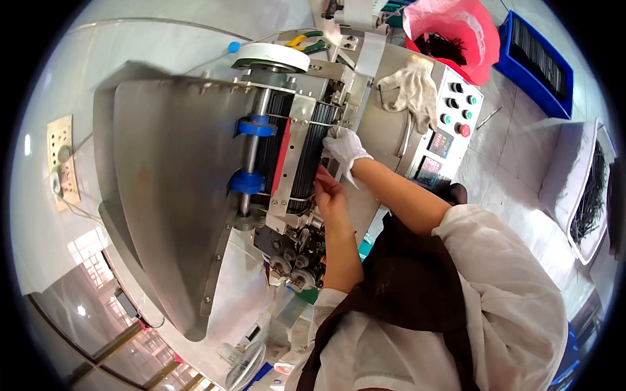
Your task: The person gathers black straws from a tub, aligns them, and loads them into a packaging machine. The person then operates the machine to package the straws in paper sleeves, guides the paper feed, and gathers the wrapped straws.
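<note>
The thin black strips (308, 153) lie side by side in the metal feed section of a grey machine, their long axis running up and down the view with the upper ends leaning slightly right. One end faces the side with the white round wheel (271, 57), the other the cluster of small metal rollers (293, 262). A flat metal bar with a red strip (281, 156) crosses above them, lengthwise.

The right hand (346, 151), in a white glove, has its fingers curled at the right edge of the strips; the bare left hand (331, 189) is just below it, fingers bent at the same edge (whether either grips anything, I cannot tell).

On the machine's metal top lies a loose off-white knitted glove (412, 90), beside a white control panel (454, 117). Past it, on the grey tiled floor (502, 140), are a pink bag (479, 32) of black pieces, a blue plastic crate (566, 98) and a white bin (561, 171), both holding black strips. A white fan (246, 366) shows below.
</note>
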A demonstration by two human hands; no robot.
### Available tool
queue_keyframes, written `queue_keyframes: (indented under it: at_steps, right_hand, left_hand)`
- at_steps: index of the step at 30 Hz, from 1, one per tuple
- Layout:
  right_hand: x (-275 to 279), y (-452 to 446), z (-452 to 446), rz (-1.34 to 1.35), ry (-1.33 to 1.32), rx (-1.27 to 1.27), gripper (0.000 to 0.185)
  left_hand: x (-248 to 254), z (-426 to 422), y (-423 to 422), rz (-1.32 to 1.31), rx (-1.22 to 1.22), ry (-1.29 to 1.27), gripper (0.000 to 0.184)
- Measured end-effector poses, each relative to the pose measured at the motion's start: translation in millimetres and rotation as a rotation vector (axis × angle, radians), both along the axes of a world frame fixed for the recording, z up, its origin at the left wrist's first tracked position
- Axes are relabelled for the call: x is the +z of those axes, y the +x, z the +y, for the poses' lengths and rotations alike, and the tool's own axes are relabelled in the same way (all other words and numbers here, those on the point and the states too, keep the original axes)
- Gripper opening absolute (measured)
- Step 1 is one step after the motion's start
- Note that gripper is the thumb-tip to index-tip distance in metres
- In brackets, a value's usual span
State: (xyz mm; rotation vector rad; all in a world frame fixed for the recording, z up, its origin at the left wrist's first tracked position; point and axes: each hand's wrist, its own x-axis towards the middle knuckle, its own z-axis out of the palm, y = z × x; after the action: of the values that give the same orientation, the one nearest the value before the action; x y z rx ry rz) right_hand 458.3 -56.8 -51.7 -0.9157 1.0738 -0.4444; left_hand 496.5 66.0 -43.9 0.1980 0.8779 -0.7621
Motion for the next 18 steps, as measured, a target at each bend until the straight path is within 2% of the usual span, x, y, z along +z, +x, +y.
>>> queue_keyframes:
  at_steps: [2,3,4,6,7,9,13,15,16,18]
  right_hand:
    - [-0.6,-1.5,-0.7,-0.055,0.058,-0.022,0.015]
    - [1.1,-4.1,-2.0,-0.041,0.031,0.003,0.015]
    - [2.9,-6.2,-2.6,-0.027,0.006,0.026,0.014]
    - [6.0,-7.2,-6.0,0.043,-0.097,0.068,0.015]
    - [7.5,-8.9,-7.2,0.041,-0.085,0.088,0.017]
    - [5.6,-8.8,-9.2,0.042,-0.086,0.120,0.019]
    - [-30.7,6.4,-9.3,0.113,-0.176,0.138,0.020]
    - [-27.5,5.0,-9.6,0.088,-0.101,0.123,0.019]
    - [-25.6,4.4,-11.4,0.086,-0.111,0.135,0.019]
    - [-8.3,2.5,-17.4,-0.091,0.161,0.137,0.016]
  left_hand:
    - [4.4,-3.0,-5.3,-0.006,0.022,0.053,0.023]
    - [-6.6,4.9,-4.8,-0.105,-0.077,-0.146,0.023]
    - [-12.7,5.2,-4.9,-0.103,-0.071,-0.150,0.023]
    - [-10.7,-5.9,-9.5,-0.018,0.132,0.033,0.025]
    - [-16.7,-4.6,-12.6,-0.014,0.142,0.026,0.025]
    - [-29.2,-3.5,-18.4,-0.182,0.078,-0.262,0.023]
    - [-24.2,-17.0,-28.5,-0.248,0.120,-0.218,0.029]
    - [-22.8,-21.9,-31.6,-0.350,0.141,0.173,0.033]
    - [-21.7,-24.2,-33.0,-0.350,0.155,0.166,0.033]
    - [-11.1,-32.4,-37.2,-0.488,0.069,0.427,0.033]
